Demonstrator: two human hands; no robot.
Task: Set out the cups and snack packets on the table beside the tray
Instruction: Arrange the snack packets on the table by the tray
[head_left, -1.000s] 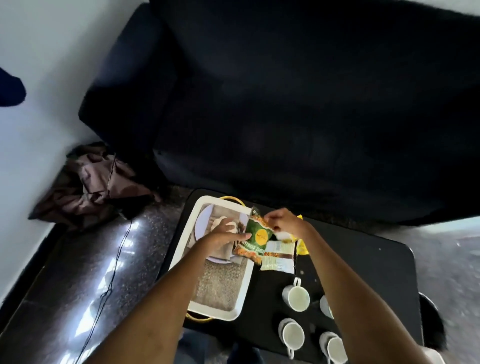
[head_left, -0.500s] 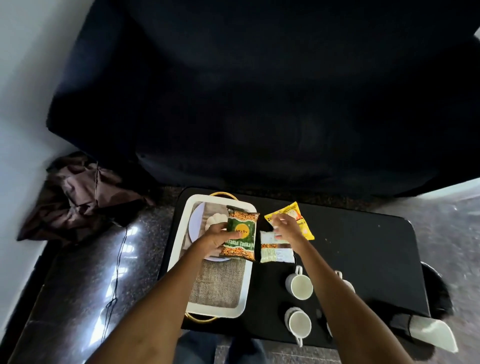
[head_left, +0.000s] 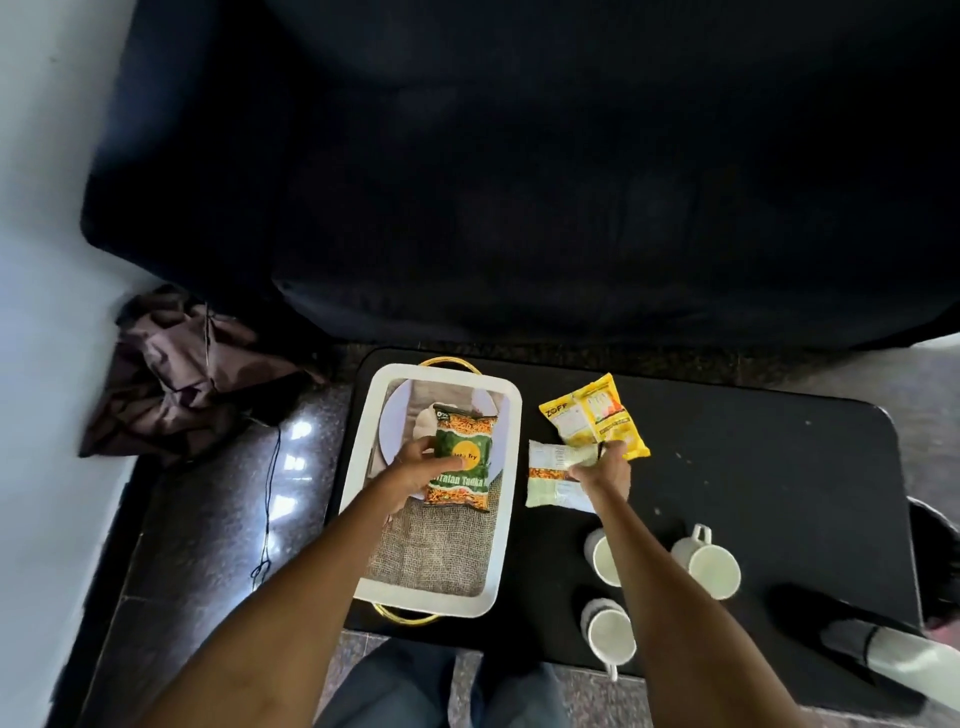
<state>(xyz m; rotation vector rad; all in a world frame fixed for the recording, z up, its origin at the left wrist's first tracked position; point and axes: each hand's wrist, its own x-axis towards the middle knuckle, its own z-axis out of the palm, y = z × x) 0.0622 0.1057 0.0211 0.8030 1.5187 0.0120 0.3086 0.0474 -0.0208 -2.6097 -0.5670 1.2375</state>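
Left hand grips the green printed snack packet over the white rectangular tray, centre frame. Packet's long axis runs top-to-bottom of frame. Right hand touches the pale packet; its grip cannot be told.

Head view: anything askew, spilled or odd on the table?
Nothing spilled. Only oddity: the green snack packet is over the tray, gripped by the left hand, not on the table.

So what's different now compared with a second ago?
The left hand holds the green packet, now brought back over the tray instead of across its right rim. The right hand has dropped from the yellow packets, now lying uncovered, to the pale packet. The cups stayed put.
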